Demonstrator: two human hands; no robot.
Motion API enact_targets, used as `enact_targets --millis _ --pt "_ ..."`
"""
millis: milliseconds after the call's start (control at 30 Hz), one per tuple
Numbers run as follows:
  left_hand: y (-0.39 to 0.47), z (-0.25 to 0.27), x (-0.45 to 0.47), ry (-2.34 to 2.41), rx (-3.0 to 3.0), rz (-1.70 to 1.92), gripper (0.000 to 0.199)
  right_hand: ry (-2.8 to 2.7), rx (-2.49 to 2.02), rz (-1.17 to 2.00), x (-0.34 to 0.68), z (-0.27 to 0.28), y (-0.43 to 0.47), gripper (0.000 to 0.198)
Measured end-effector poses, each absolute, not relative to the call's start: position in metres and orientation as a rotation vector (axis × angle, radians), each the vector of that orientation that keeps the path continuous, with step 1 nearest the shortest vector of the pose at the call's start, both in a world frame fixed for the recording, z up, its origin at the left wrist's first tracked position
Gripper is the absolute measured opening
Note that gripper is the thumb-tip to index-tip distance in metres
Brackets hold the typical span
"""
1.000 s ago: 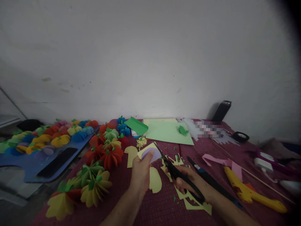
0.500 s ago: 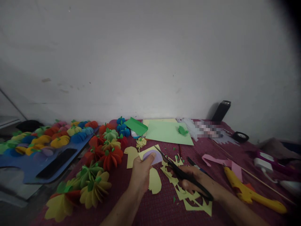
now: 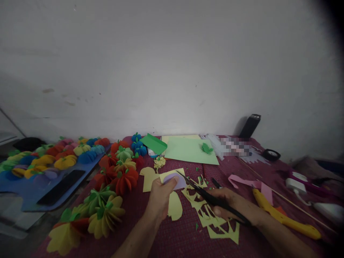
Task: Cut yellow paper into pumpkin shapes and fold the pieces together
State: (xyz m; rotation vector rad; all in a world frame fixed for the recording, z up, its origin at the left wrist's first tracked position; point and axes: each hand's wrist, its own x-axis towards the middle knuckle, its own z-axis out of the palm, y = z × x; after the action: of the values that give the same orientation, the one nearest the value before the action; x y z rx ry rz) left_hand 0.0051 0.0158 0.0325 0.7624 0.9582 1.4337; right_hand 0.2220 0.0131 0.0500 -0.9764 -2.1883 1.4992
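Watching from afar through the head camera. Work in hand, as I read it: trimming pale yellow paper (image 3: 166, 174) around a purple piece (image 3: 180, 182) laid over it, perhaps as a pattern.

Left hand (image 3: 159, 195): thumb pressed on top of the purple piece, pinching it with the paper, above the middle of the table (image 3: 182, 247); I take the other fingers to be underneath, out of my sight. Right hand (image 3: 225, 200): fingers curled round the handles of the black scissors (image 3: 206, 196), blades reaching across the upper right of the paper. I cannot tell how far the blades stand apart.

Progress on this piece: partial, I judge. A yellow margin shows above the purple along the top and upper left; along the right I see none. That margin looks like what is left to trim.

Done nearby: a rounded yellow cutout (image 3: 175, 206) lies just beside the left wrist, perhaps several layered. A second yellow piece (image 3: 149, 179), round-topped but straight-sided below, lies left of the hand; I cannot say whether it is finished. Yellow offcuts (image 3: 215, 234) with curved bites lie under and around the right hand, so I count several cuts as made.

Further left, fanned paper shapes such as a red one (image 3: 126, 181) and a yellow one (image 3: 106, 216) look assembled. Behind, a pale green sheet (image 3: 185, 150) shows no cut I can see.
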Motion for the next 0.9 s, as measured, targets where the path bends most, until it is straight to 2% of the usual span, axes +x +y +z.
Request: enact_targets --millis 533,767,900 --pt "0.014 0.030 0.003 0.947 0.849 1.302 0.019 -2.226 -0.943 1.598 0.238 0.051 0.015 0.037" --pt "0.012 0.032 0.004 0.953 0.889 1.231 0.016 -2.244 -0.929 1.716 0.247 0.050 0.015 0.056" --pt "0.009 0.032 0.005 0.951 0.918 1.156 0.012 -2.229 -0.872 1.812 0.245 0.054 0.014 0.059"
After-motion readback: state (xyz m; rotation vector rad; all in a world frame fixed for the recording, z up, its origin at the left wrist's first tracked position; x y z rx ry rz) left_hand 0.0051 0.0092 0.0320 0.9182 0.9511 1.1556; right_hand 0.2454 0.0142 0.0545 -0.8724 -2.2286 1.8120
